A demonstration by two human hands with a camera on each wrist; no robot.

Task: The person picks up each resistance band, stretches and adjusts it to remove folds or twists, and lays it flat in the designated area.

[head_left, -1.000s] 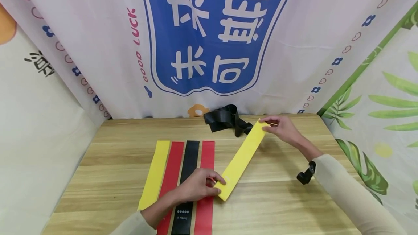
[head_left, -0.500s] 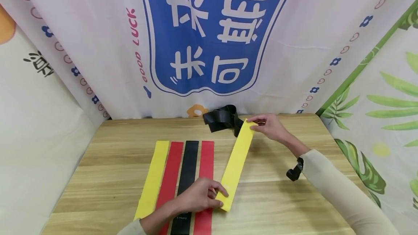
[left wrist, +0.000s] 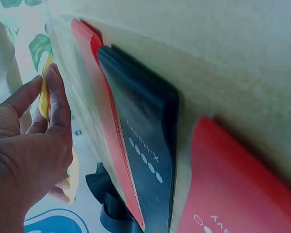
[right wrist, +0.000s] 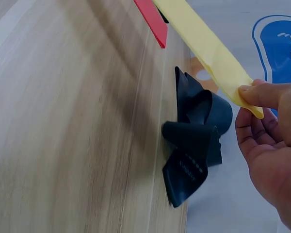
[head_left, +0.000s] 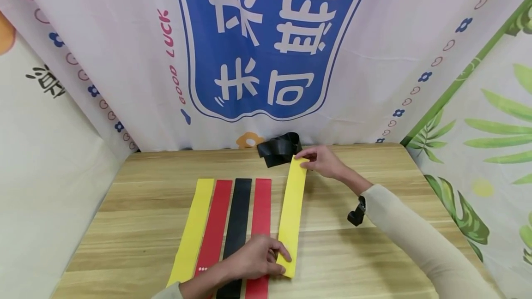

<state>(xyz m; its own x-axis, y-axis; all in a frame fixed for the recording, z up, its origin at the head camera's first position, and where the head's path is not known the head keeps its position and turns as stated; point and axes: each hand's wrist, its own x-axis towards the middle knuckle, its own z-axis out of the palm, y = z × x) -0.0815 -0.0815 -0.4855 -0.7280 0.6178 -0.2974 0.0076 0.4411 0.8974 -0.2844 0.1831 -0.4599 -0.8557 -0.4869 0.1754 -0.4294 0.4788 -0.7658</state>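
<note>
Stretched between both hands is a flat yellow resistance band (head_left: 293,206), held just above the table. My left hand (head_left: 256,258) pinches its near end between thumb and fingers; the left wrist view shows this hand (left wrist: 34,145) gripping the band edge-on. At the far end my right hand (head_left: 322,161) pinches the band, as the right wrist view also shows on the yellow band (right wrist: 208,48). To the left lie a red band (head_left: 262,206), a black band (head_left: 238,220), another red band (head_left: 216,225) and a yellow band (head_left: 193,225), side by side. My left forearm hides parts of them.
A crumpled black band (head_left: 278,150) lies at the table's back edge, close to my right hand. The wooden table (head_left: 353,262) meets a printed curtain (head_left: 353,82) behind. A black strap with a small device (head_left: 356,213) is on my right wrist.
The held yellow band has swung from a slant to nearly parallel with the row. My right hand moved left with its far end; my left hand shifted slightly nearer.
</note>
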